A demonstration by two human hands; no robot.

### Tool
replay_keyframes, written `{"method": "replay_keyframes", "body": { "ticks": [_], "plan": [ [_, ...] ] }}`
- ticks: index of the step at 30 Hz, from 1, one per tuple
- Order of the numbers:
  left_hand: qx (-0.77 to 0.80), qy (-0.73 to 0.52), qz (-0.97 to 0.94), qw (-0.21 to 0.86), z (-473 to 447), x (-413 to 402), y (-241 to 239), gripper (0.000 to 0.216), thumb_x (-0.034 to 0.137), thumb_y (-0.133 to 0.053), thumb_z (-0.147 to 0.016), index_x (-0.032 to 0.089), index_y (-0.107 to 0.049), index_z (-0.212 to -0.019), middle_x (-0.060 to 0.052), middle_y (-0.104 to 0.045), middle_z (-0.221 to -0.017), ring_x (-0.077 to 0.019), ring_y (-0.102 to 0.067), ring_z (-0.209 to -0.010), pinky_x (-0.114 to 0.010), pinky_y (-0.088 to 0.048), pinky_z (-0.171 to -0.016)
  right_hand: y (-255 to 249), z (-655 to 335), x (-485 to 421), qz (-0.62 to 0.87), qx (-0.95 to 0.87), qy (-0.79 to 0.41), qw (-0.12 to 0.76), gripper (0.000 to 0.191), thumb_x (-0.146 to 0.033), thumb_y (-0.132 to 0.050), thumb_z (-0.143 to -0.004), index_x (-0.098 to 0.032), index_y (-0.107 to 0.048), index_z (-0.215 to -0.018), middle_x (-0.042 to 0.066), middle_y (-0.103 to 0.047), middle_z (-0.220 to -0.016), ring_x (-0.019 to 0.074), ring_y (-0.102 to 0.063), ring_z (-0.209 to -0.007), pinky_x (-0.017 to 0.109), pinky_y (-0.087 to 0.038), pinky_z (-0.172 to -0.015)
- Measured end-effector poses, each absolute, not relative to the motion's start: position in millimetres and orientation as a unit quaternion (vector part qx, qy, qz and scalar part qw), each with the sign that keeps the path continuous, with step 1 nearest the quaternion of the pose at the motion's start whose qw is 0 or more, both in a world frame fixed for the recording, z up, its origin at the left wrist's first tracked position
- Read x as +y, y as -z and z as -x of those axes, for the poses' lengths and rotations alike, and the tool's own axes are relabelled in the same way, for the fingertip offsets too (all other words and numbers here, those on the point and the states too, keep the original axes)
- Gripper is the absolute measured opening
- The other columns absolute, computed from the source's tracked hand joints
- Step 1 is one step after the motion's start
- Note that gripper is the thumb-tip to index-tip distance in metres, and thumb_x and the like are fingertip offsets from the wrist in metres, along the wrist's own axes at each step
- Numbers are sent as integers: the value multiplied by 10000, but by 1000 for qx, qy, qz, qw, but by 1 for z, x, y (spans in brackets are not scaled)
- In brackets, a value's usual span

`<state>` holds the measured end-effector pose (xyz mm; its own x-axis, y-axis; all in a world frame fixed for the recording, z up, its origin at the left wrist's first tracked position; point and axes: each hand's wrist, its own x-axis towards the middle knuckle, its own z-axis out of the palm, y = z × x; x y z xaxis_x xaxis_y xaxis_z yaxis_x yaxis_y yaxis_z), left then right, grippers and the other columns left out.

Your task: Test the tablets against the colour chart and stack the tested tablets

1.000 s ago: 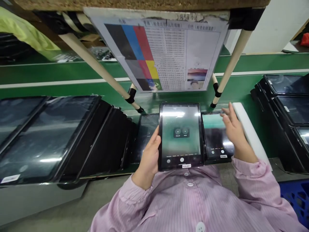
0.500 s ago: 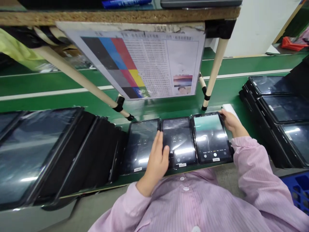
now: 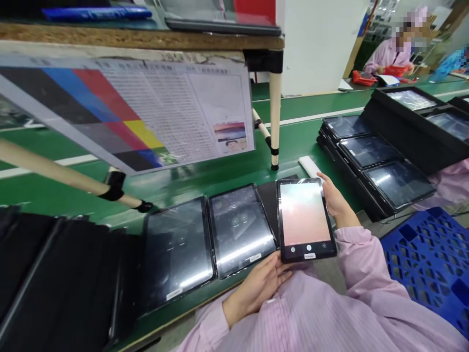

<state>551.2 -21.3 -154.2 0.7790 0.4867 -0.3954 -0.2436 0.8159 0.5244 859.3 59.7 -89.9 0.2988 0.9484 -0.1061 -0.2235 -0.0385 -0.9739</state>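
A tablet [image 3: 306, 215] with a lit, pale pink and greenish camera screen is raised off the bench and tilted toward me. My right hand [image 3: 335, 200] grips its right edge, most of the fingers hidden behind it. At its lower left corner my left hand [image 3: 258, 283] holds on, with fingertips partly under the bottom edge. Left of it lie two dark tablets side by side, the nearer tablet [image 3: 242, 230] and the farther tablet [image 3: 179, 249], each with faint round icons and a small white label. Behind the raised tablet, a black tray [image 3: 269, 200] partly shows.
Black stacked trays [image 3: 62, 278] stand at left. More stacked trays with tablets [image 3: 370, 149] are at right, another person's pink sleeve beside them. A white bar [image 3: 309, 166] lies on the green bench. A shelf post [image 3: 274, 117] and a hanging printed sheet [image 3: 164, 107] stand ahead. A blue crate [image 3: 425, 269] is lower right.
The right-hand tablet has come up off the bench and its screen turned pinkish. My left hand has moved from above the middle tablet to the lifted tablet's lower corner. My view has swung right.
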Motion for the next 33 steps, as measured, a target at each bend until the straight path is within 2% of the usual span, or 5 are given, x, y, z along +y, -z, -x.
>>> {"method": "replay_keyframes", "body": {
  "ticks": [8, 14, 19, 25, 33],
  "plan": [
    [228, -375, -255, 862, -510, 2, 89, 563, 634, -681, -975, 426, -621, -1495, -52, -748, -1395, -311, -756, -1190, -546, -633, -1012, 16, -790, 51, 439, -401, -466, 655, 1091, -801, -799, -735, -392, -300, -1615, 51, -719, -1363, 270, -737, -1147, 452, -640, -931],
    [282, -562, -289, 722, -444, 4, 76, 499, 566, -744, -941, 462, -679, -1425, -35, -768, -1369, -271, -803, -1067, -419, -706, -810, -1, -690, 66, 326, -522, -498, 611, 1102, -801, -693, -840, -438, -124, -1711, 41, -521, -1655, 322, -600, -1437, 588, -556, -1147],
    [370, -643, -337, 580, -410, -1, 65, 467, 443, -879, -846, 329, -785, -1289, -75, -791, -1307, -279, -785, -1113, -480, -630, -1052, 3, -639, 75, 317, -558, -419, 643, 897, -790, -594, -914, -410, -307, -1673, -33, -334, -1773, 274, -286, -1666, 570, -320, -1359],
    [459, -692, -479, 286, -414, -2, 63, 789, 653, -731, -921, 255, -547, -1578, -152, -536, -1631, -349, -496, -1528, -509, -385, -1288, 0, -613, 94, 334, -495, -541, 592, 793, -956, -449, -850, -363, -671, -1329, 32, -742, -1378, 330, -540, -1514, 582, -551, -1199],
    [577, -557, -591, 82, -425, -2, 62, 1285, 638, -918, -715, 219, -220, -1710, -235, -403, -1608, -453, -383, -1546, -647, -360, -1248, -4, -610, 107, 343, -496, -543, 585, 771, -942, -503, -833, -311, -754, -1198, 29, -800, -1220, 335, -577, -1478, 547, -591, -1158]
  ]
}}
